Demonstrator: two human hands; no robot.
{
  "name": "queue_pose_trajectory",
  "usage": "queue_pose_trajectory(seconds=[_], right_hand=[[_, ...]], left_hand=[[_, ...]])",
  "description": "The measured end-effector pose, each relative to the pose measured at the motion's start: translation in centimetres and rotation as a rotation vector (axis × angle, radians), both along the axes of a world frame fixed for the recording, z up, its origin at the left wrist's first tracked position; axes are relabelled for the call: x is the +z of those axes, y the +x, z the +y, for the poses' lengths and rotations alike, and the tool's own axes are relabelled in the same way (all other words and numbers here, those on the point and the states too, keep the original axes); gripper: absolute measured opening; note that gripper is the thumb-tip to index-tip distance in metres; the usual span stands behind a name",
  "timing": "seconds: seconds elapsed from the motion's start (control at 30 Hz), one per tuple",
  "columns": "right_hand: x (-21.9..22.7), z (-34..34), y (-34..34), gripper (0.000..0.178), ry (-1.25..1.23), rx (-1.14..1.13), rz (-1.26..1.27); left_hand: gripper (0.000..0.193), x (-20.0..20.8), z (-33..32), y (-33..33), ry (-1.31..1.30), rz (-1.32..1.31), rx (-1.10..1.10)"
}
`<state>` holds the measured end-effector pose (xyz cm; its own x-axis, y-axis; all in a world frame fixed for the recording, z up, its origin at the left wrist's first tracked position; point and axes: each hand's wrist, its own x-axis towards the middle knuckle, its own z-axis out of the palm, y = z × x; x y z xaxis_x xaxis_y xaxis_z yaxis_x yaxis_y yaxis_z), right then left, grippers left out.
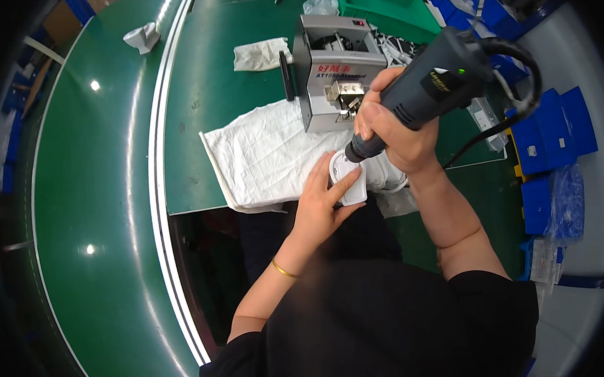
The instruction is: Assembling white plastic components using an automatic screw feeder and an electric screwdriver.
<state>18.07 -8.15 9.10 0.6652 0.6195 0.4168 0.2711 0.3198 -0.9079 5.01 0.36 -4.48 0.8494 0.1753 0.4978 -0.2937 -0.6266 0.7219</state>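
Observation:
In my right hand (pixel 398 125) is a dark grey electric screwdriver (pixel 440 79), gripped round its narrow front part and tilted down to the left. Its black nose meets the upper part of a small white plastic housing (pixel 353 191). My left hand (pixel 325 197) holds that housing from the left, fingers along its rim and thumb across it. The bit's tip is hidden inside the nose. Beneath the work lies a white cloth (pixel 266 149) spread over the table's near edge. Just beyond my hands stands a grey metal box-shaped machine (pixel 314 85) with a small metal mechanism on its front.
A folded white cloth (pixel 261 55) and a black bar (pixel 286 76) lie left of the machine. Behind it is a green bin (pixel 381 10). Blue bins (pixel 552 131) line the right side. A white plastic part (pixel 142 38) sits on the green surface beyond the white rail (pixel 156 169). The screwdriver's black cable (pixel 532 74) loops right.

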Motion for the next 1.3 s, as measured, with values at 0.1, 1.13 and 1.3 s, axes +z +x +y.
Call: queue_pose_trajectory(seconds=[0.1, 1.13, 1.3], right_hand=[[0.2, 0.3, 0.0, 0.042, -0.04, -0.034, -0.077], [-13.4, -19.6, 25.9, 0.051, -0.82, -1.202, 0.178], [-14.8, -22.1, 25.3, 0.081, -0.395, -0.902, 0.307]], left_hand=[[0.063, -0.1, 0.1, 0.1, 0.008, -0.008, -0.003], [0.092, 3.2, -0.9, 0.4, 0.121, 0.191, 0.075], [0.099, 1.6, 1.2, -0.4, -0.324, 0.187, 0.108]])
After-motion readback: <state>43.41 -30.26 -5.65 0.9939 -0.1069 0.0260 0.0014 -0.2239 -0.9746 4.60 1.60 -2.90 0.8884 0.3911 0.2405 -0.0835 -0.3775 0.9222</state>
